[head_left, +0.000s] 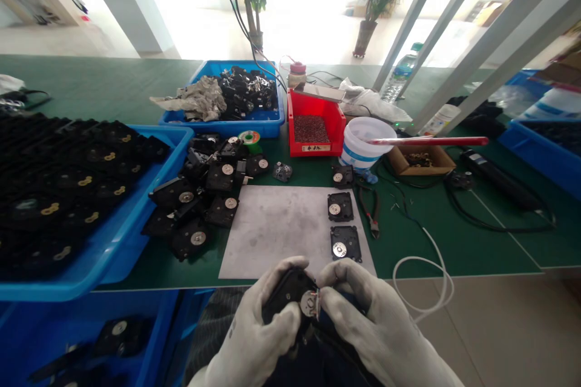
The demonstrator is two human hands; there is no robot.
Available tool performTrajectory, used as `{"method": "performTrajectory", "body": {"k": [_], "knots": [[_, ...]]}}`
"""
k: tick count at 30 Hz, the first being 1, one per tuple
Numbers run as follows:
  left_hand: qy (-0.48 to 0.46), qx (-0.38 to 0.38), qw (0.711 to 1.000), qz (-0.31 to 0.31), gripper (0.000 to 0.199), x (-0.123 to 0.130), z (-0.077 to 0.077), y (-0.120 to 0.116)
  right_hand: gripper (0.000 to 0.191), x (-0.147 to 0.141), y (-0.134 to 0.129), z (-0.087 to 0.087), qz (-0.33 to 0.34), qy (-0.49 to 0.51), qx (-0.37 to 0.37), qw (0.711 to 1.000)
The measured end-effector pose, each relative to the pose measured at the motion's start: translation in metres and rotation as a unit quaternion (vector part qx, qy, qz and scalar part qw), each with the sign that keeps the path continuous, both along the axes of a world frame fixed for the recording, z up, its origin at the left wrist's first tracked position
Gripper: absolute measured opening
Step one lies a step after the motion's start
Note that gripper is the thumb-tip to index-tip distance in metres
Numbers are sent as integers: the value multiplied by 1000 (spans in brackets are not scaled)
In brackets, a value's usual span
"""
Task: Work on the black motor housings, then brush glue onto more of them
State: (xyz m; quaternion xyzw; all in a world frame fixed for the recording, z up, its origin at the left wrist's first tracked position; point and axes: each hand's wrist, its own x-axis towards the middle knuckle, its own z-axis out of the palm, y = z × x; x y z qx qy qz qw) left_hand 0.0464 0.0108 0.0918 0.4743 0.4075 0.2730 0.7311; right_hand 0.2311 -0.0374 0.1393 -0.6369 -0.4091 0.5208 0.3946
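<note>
Both of my hands wear white gloves and meet just in front of the table edge. My left hand (272, 314) is closed around a black plastic housing (287, 295), thumb on its face. A round silver motor (309, 302) sits in that housing, turned towards me. Thumb and fingers of my right hand (358, 308) pinch at the motor's right edge, where what look like short thin wires (317, 303) show. The fingertips partly hide them. Just beyond, on a stained white sheet (276, 224), similar black housings (345, 243) form a column along the right side.
A pile of black housings (198, 239) lies left of the sheet, beside a full blue tray (181, 139). Red-handled cutters (374, 217) lie right. Behind stand a red bin (318, 148), a white bucket (368, 133) and a cardboard box (422, 168). Another blue bin (154, 338) sits below.
</note>
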Motion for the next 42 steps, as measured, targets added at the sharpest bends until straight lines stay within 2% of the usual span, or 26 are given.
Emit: {"method": "performTrajectory", "body": {"k": [5,10,14,22,28,36,42], "knots": [[12,-3,1000,11,52,1,3,0,13,4,-1,-6,17,-12,15,1000],[52,3,998,33,52,5,17,0,8,7,-2,-15,53,-51,50,996],[76,10,996,41,52,6,25,0,8,6,-3,-12,52,-76,45,995],[100,3,993,56,56,3,22,-2,7,3,-4,1,54,-108,26,992],[105,-1,993,45,60,3,24,-3,5,3,-4,0,41,-116,41,992],[104,11,993,53,56,2,21,-2,5,3,-6,-3,33,-110,55,992],[105,9,993,60,52,3,24,-3,4,3,-6,-5,38,-83,27,995]]}}
